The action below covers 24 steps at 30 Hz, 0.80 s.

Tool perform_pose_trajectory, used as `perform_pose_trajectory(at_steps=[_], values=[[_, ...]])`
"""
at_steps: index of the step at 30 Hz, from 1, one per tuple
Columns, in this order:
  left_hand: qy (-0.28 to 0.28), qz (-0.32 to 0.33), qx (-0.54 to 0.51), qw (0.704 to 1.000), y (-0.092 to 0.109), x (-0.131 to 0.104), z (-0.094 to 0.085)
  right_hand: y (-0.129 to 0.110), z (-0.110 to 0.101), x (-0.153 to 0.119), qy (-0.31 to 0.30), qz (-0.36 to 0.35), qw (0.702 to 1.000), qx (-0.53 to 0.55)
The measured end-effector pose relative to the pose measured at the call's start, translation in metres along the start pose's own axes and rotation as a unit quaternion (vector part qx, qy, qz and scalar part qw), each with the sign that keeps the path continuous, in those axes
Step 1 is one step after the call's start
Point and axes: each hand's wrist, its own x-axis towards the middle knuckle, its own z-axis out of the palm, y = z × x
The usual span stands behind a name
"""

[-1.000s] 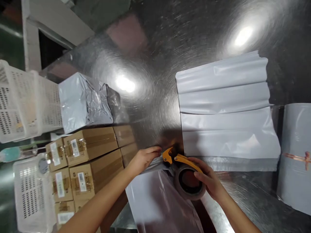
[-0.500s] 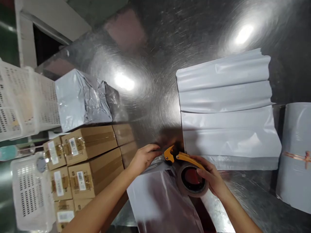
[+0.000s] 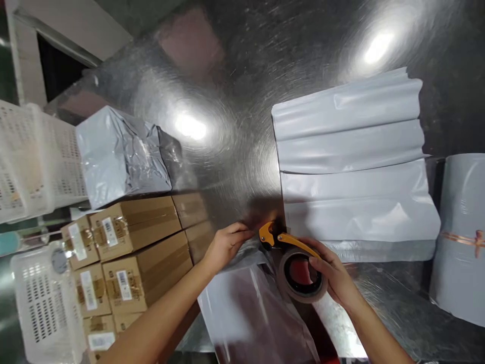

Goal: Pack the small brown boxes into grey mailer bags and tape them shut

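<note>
My right hand [image 3: 333, 268] grips an orange tape dispenser [image 3: 299, 242] that carries a wide roll of tape. The dispenser's toothed head points to the left, near the far end of a grey plastic mailing bag [image 3: 235, 308] that lies in front of me. My left hand [image 3: 229, 245] is just left of the dispenser head, above the bag's far edge. Thumb and fingers are pinched together there. Something clear and shiny shows below these fingertips, but I cannot tell whether they hold it.
A stack of flat grey mailing bags [image 3: 352, 192] lies on the metal table [image 3: 242, 126], with a tied grey roll [image 3: 460, 202] at its right. At left are cardboard boxes [image 3: 151, 222], a wrapped grey parcel [image 3: 109, 156] and white plastic baskets [image 3: 56, 162].
The tape dispenser has shifted slightly right and away from my left hand. My left hand keeps its pinch in nearly the same place. The whole view has drifted a little.
</note>
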Motion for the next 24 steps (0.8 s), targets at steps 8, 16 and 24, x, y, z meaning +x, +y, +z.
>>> perform_pose_trajectory(at_steps=[8,16,24], values=[[-0.065,0.022,0.012,0.998,-0.003,-0.004,-0.005,0.004,-0.002,-0.001,-0.034,-0.008,0.999,-0.037],[-0.122,0.029,0.033,0.992,0.001,-0.006,-0.012,0.017,-0.005,-0.005,-0.045,-0.010,0.998,-0.042],[-0.229,-0.014,0.123,0.965,-0.001,0.003,-0.034,0.022,-0.001,-0.009,-0.049,-0.022,0.997,-0.048]])
